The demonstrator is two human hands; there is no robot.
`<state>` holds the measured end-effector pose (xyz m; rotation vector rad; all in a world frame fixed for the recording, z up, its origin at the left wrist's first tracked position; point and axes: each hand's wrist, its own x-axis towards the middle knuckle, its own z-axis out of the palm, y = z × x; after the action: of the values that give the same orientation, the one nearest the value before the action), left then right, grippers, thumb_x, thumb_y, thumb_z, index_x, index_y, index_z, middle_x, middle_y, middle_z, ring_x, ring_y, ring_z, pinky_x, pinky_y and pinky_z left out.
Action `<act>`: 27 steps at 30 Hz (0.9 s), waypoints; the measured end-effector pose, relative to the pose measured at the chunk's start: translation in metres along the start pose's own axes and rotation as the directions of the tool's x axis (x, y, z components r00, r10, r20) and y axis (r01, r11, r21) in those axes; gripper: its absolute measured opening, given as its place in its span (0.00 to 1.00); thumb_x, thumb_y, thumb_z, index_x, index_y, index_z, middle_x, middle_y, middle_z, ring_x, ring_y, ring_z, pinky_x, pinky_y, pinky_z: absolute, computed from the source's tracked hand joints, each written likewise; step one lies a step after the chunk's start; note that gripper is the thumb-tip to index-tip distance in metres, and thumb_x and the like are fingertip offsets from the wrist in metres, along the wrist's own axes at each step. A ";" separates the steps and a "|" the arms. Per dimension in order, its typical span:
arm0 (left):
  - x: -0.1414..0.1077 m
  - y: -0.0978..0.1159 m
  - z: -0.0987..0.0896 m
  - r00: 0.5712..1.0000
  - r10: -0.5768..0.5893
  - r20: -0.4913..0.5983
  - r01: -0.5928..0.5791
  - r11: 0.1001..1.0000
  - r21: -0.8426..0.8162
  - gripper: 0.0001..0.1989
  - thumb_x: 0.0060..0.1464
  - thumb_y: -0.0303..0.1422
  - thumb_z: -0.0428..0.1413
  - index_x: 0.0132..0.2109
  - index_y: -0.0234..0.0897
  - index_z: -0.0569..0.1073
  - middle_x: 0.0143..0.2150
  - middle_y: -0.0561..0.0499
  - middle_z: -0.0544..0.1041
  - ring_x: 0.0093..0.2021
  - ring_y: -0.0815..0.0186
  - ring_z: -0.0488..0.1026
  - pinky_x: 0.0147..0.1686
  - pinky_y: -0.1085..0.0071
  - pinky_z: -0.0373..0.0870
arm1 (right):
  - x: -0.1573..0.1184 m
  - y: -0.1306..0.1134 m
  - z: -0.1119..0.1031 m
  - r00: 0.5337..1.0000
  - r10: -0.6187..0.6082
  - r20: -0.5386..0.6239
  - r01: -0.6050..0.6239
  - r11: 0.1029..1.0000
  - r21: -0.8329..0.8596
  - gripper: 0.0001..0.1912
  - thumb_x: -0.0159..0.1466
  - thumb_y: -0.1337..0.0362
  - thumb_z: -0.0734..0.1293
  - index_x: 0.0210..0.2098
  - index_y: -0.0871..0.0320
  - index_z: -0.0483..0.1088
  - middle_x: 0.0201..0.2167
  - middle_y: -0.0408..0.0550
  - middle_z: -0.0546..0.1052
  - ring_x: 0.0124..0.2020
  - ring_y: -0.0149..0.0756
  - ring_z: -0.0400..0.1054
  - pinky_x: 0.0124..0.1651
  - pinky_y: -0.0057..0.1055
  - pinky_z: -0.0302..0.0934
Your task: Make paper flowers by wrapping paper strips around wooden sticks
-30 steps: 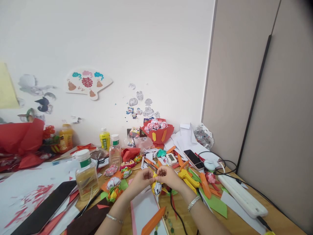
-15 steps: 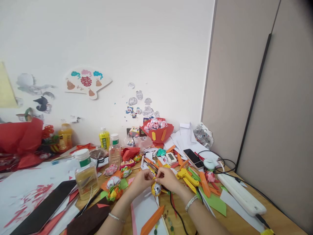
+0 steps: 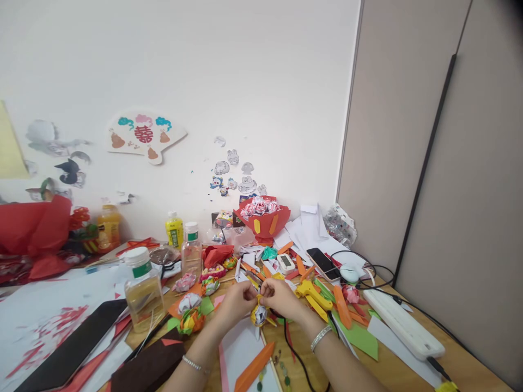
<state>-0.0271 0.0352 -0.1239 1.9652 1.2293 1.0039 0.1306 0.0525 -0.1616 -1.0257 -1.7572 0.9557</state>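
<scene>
Between my hands hangs a small yellow and white paper flower (image 3: 259, 314), its far end pinched by the fingertips of both. My left hand (image 3: 240, 298) closes on it from the left, thumb and forefinger together. From the right, my right hand (image 3: 279, 296) grips the same end, its fingers curled. The exact spot under the fingertips is hidden. Below lies a white paper sheet (image 3: 242, 348) with an orange paper strip (image 3: 255, 367) across it. Yellow scissors (image 3: 314, 294) lie just right of my right hand. More crumpled paper flowers (image 3: 192, 321) sit to the left.
A red paper bouquet (image 3: 263, 218) stands by the wall. Two clear bottles (image 3: 143, 299) are on the left, beside a black strip (image 3: 77, 348). A phone (image 3: 322, 263), a white timer (image 3: 286, 264) and a power strip (image 3: 402, 324) with cables lie right. Paper scraps cover the table.
The paper flower has shifted very slightly left and hangs a little differently beneath my fingertips. Both hands keep their pinch in almost the same place.
</scene>
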 end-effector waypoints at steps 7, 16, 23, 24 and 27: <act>0.001 -0.002 -0.002 1.000 0.003 -0.010 -0.003 1.000 -0.013 0.01 0.37 0.27 0.52 0.22 0.35 0.67 0.20 0.56 0.69 0.23 0.70 0.64 0.23 0.75 0.58 | 0.000 0.001 0.000 0.997 -0.043 0.067 0.037 0.995 0.095 0.10 0.49 0.72 0.65 0.32 0.58 0.66 0.27 0.39 0.69 0.30 0.30 0.65 0.33 0.26 0.59; 0.005 -0.017 -0.005 0.982 -0.026 0.190 0.038 0.997 -0.061 0.07 0.37 0.34 0.58 0.23 0.34 0.71 0.19 0.55 0.71 0.21 0.70 0.65 0.23 0.75 0.61 | -0.003 0.000 0.002 0.998 0.032 0.061 -0.032 0.999 -0.001 0.09 0.47 0.69 0.70 0.28 0.57 0.69 0.23 0.39 0.71 0.26 0.30 0.65 0.29 0.25 0.59; -0.001 -0.018 -0.008 0.957 -0.001 0.289 0.029 0.995 -0.092 0.07 0.40 0.34 0.57 0.28 0.34 0.71 0.23 0.56 0.72 0.24 0.71 0.66 0.25 0.76 0.61 | -0.002 0.004 0.004 0.995 0.066 0.078 -0.064 0.998 -0.027 0.10 0.45 0.70 0.71 0.28 0.57 0.70 0.23 0.39 0.73 0.25 0.30 0.66 0.28 0.25 0.58; -0.002 -0.018 -0.008 0.957 -0.001 0.290 0.028 0.995 -0.091 0.07 0.40 0.33 0.57 0.27 0.34 0.71 0.22 0.56 0.71 0.24 0.71 0.65 0.25 0.76 0.60 | -0.002 0.005 0.004 0.995 0.067 0.080 -0.064 0.997 -0.030 0.10 0.44 0.71 0.71 0.28 0.57 0.70 0.22 0.39 0.73 0.25 0.30 0.66 0.27 0.25 0.58; -0.002 -0.017 -0.006 0.962 -0.005 0.274 0.025 0.997 -0.071 0.04 0.39 0.31 0.56 0.25 0.34 0.69 0.21 0.58 0.68 0.23 0.72 0.63 0.24 0.77 0.58 | -0.002 0.006 0.004 0.995 0.066 0.076 -0.063 0.997 -0.041 0.10 0.43 0.72 0.70 0.26 0.57 0.71 0.21 0.38 0.73 0.23 0.30 0.66 0.26 0.24 0.57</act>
<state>-0.0402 0.0405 -0.1350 1.9564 1.0368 0.7285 0.1288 0.0518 -0.1691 -1.0886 -1.8220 1.0170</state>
